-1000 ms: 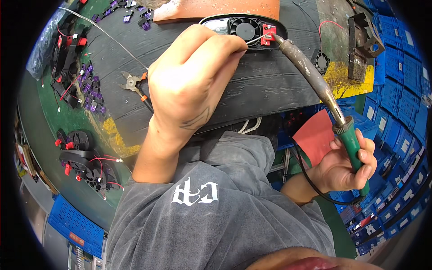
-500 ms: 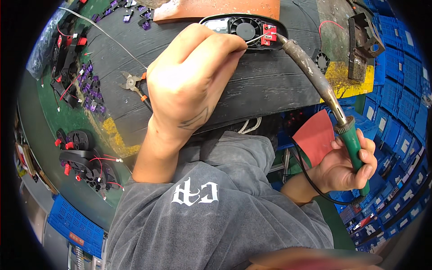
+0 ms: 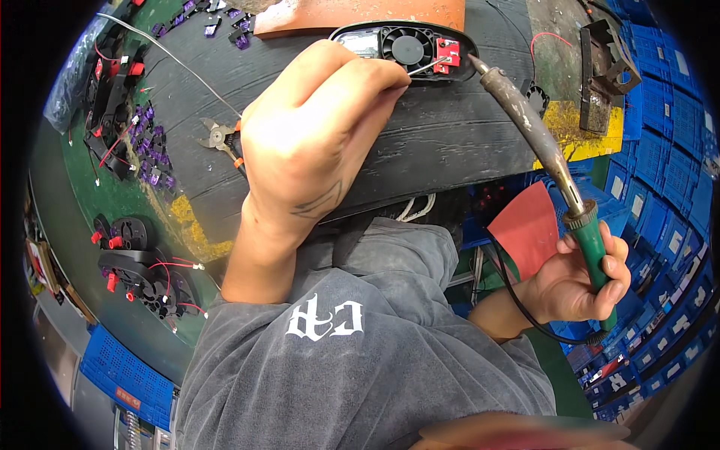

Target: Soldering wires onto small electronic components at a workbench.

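My right hand [image 3: 581,277] is wrapped round the green handle of a soldering iron [image 3: 534,135]. The iron slants up and left, its tip just right of a small red circuit board [image 3: 447,57] and apart from it. That board sits in an oval black housing [image 3: 466,69], beside a small black fan [image 3: 408,49]. My left hand [image 3: 315,127] is closed in a pinch on thin grey solder wire [image 3: 174,57], whose short end reaches from the fingertips to the board. Fingers of the left hand are partly hidden behind its back, and it covers the housing's lower left edge.
Orange-handled cutters [image 3: 221,139] lie left of my left wrist. Purple parts [image 3: 154,150] and black housings with red wires [image 3: 146,274] are further left. A brown board [image 3: 360,16] lies behind. A rusty metal bracket [image 3: 606,67] stands at right, near stacked blue crates [image 3: 675,127].
The soldering iron has drawn back slightly to the right, its tip leaving the red board's edge. My left hand has barely shifted and still holds the solder wire at the board.
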